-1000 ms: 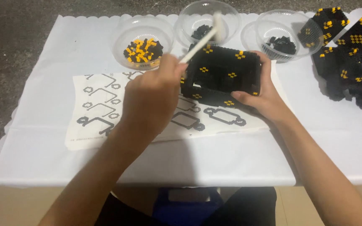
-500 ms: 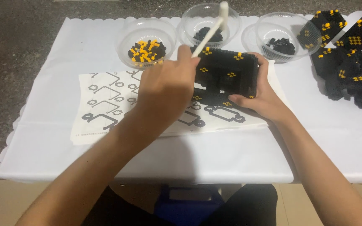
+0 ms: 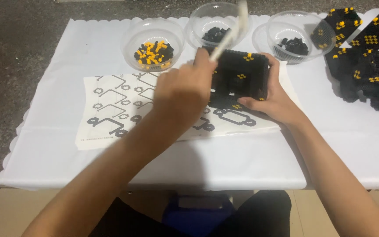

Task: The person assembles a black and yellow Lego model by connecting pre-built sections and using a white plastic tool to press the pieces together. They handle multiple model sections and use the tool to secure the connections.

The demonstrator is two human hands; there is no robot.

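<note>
My left hand (image 3: 183,94) grips a thin white stick-like tool (image 3: 230,31) that slants up and to the right, its lower end at the left edge of a black block model (image 3: 242,77) with small yellow spots. The model is a hollow square frame standing on the instruction sheet (image 3: 119,105). My right hand (image 3: 272,98) clasps the model from the right and below, with fingers along its side.
Three clear bowls stand at the back: one with yellow and black bricks (image 3: 154,44), two with black bricks (image 3: 216,28) (image 3: 294,41). Larger black-and-yellow built pieces (image 3: 365,66) lie at the right. A white scalloped cloth (image 3: 66,162) covers the table.
My left hand and the white tool have shifted slightly right, closer over the model's left edge. The right hand keeps its hold on the model.
</note>
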